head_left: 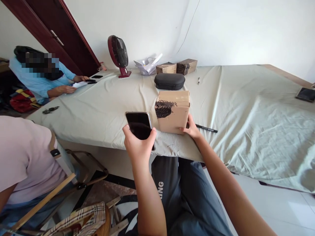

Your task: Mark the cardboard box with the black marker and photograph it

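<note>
My left hand (137, 144) holds a black smartphone (139, 125) upright, screen dark, just in front of the table edge. My right hand (191, 129) grips the lower right corner of a brown cardboard box (172, 111) that stands on the grey cloth-covered table (246, 108); the box has a black scribbled patch on its front. A black pen (206, 128) lies on the cloth just right of that hand. Behind the box lies a black oval case (169, 81).
A red desk fan (118, 55), crumpled white plastic (147, 65) and two more cardboard boxes (177, 67) stand at the far edge. A tablet (305, 94) lies at far right. One person in blue sits at far left, another in pink at near left on a folding chair (81, 170).
</note>
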Demonstrator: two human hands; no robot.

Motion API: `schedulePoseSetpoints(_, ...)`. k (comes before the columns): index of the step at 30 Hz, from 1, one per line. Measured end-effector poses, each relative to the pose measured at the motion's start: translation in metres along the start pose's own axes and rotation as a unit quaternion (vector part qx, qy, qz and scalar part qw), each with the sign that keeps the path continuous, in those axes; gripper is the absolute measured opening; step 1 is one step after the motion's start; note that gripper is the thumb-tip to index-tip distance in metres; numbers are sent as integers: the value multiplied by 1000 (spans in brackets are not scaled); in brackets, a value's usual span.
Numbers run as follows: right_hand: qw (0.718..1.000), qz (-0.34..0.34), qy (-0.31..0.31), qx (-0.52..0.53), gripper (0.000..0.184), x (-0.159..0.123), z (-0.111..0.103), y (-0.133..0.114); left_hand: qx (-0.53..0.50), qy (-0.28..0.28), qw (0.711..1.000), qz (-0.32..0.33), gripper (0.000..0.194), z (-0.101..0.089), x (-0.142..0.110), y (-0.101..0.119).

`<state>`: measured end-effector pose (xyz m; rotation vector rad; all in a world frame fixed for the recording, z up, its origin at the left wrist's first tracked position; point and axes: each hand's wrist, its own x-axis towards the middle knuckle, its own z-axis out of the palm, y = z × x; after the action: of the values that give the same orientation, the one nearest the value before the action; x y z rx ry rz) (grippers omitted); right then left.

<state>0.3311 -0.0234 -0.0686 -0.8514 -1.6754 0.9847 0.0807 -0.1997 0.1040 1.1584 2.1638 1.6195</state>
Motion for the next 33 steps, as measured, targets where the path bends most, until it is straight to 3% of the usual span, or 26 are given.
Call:
schedulePoseSetpoints(6, 1000, 13, -3, 8, 132, -1, 0, 2, -16, -20, 1000, 19, 57, 7, -7, 8)
schedulePoseSetpoints(12, 999, 31, 8, -2, 127, 0, 0, -3, 1, -17, 1000, 21, 64, 12, -16, 18)
schedulePoseSetpoints(18, 999, 37, 14, 5, 129, 1, 1, -7, -6, -7, 998, 64, 70, 24, -15, 11)
schedulePoseSetpoints(22, 999, 44, 14, 9, 132, 1, 1, -9, 15, -21, 996, 82, 78, 32, -11, 0)
schedulePoseSetpoints(27, 999, 52, 10, 13, 125, -1, 2, -12, 72, -62, 995, 30, 98, 41, 14, -26)
schedulePoseSetpoints(30, 999, 45, 11, 14, 124, -3, 2, -11, 136, -117, 984, -8, 91, 49, 34, -50)
schedulePoseSetpoints(33, 999, 45, 13, 18, 125, -3, 2, -9, 182, -128, 974, -43, 82, 61, 47, -75)
